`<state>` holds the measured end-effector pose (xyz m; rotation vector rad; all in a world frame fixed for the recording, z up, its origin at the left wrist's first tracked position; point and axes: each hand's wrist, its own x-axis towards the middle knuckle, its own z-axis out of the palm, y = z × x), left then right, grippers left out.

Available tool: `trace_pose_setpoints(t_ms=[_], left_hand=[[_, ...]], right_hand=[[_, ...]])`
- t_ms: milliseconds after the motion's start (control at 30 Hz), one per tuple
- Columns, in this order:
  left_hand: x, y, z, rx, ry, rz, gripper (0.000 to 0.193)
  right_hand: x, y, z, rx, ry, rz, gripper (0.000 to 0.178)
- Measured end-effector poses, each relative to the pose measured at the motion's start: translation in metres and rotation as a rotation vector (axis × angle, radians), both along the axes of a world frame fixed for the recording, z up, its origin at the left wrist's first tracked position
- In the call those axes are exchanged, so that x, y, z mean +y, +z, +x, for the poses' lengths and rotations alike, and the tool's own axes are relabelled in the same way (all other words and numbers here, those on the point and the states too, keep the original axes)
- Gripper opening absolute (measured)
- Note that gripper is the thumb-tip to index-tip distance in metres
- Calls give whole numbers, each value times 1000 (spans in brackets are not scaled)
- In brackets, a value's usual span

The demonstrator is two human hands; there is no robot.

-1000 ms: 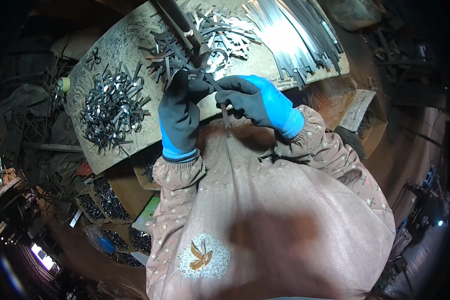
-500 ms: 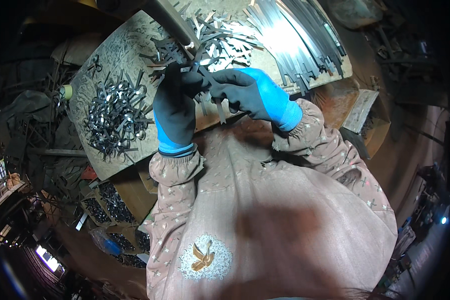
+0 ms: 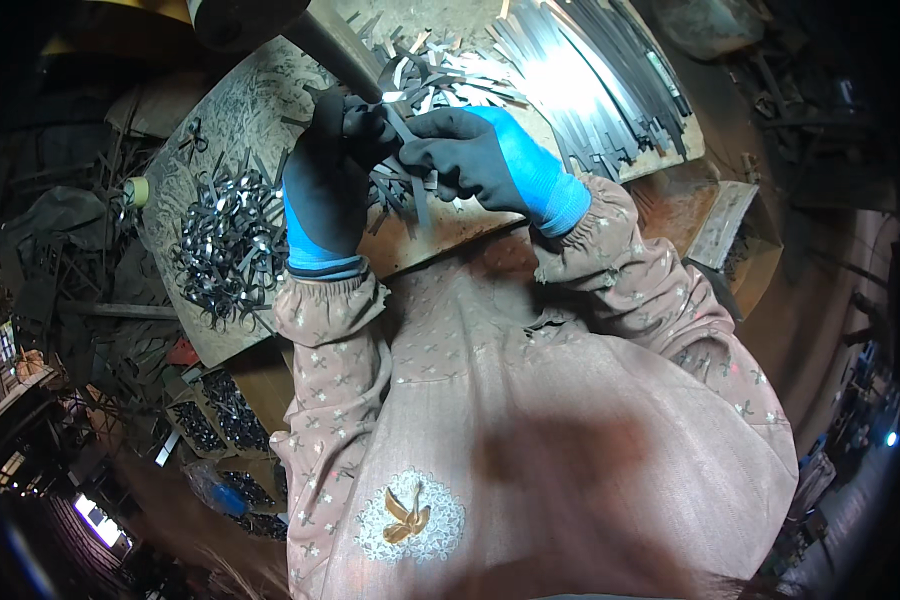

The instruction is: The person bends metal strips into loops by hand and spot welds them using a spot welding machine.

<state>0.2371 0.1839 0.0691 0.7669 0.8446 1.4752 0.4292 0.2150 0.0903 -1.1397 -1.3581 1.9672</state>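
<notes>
My right hand (image 3: pixel 475 160), in a blue glove with a black palm, is closed with its fingertips pinching a thin dark metal strip (image 3: pixel 419 196). One end of the strip hangs down below the fingers. Beside it my left hand (image 3: pixel 328 185), gloved alike, has its fingers closed around the strip's upper part, which they mostly hide. Both hands are close together under the tip of a dark cylindrical machine arm (image 3: pixel 340 50), and a bright glint shows at that tip. Whether the strip touches the tip I cannot tell.
Left on the worktable (image 3: pixel 260 85) lies a heap of curled metal pieces (image 3: pixel 232 240). Loose short strips (image 3: pixel 460 80) are scattered behind my hands. Long straight strips (image 3: pixel 595 85) lie at the right. Boxes of dark parts (image 3: pixel 230 410) stand below left, and a carton (image 3: pixel 740 240) at right.
Both hands have moved up and slightly left, bringing the strip to the tip of the machine arm. Both hands keep their hold.
</notes>
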Motion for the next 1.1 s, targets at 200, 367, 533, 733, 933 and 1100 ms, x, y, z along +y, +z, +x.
trace_pose_setpoints(t_ms=[200,367,533,733,933,1100], left_hand=[[3,9,-9,-85,-107,-56,32],[8,20,-11,719,1,52,26],[4,30,-15,1555,59,487,19],[-21,35,-8,965,3,-71,17],[-33,12,10,1034,119,220,14],[-57,35,36,1399,183,182,16]], right_hand=[[-3,9,-1,87,-2,25,26],[-2,7,-2,70,4,89,27],[-15,10,6,206,15,-121,27],[-33,-6,33,-72,-117,953,34],[-28,-9,30,-334,-155,1928,30],[-2,8,34,-15,-74,1229,20]])
